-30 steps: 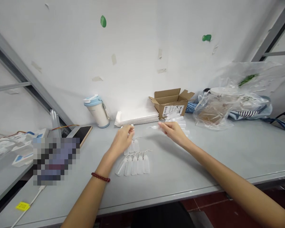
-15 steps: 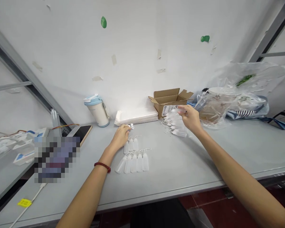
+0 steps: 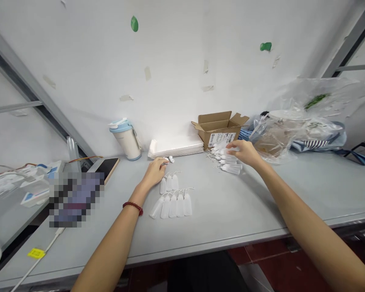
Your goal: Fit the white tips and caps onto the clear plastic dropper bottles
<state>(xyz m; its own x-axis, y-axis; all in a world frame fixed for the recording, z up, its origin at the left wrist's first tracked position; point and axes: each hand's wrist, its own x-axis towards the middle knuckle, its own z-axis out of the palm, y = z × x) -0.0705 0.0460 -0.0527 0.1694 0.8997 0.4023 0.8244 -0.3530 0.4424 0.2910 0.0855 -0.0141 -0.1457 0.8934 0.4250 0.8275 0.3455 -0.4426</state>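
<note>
My left hand (image 3: 154, 171) rests on the table with its fingertips pinched together beside a small white piece (image 3: 171, 159); what they hold is hidden. Just in front of it lie three translucent plastic bottles (image 3: 169, 183) with thin curved white tails. Closer to me is a row of several more such bottles (image 3: 172, 206). My right hand (image 3: 242, 151) reaches over a heap of the same bottles (image 3: 230, 168) at the right, with a translucent bottle (image 3: 232, 149) between its thumb and fingers.
An open cardboard box (image 3: 217, 125) stands behind the heap. Left of it is a stack of flat white sheets (image 3: 178, 149), then a cream and blue tumbler (image 3: 126, 140). A phone (image 3: 108, 168) and cable lie at the left; plastic bags (image 3: 273, 142) fill the back right.
My right hand has come down from above the heap to its bottles. My left hand stays almost in place. The whole view has shifted slightly.
</note>
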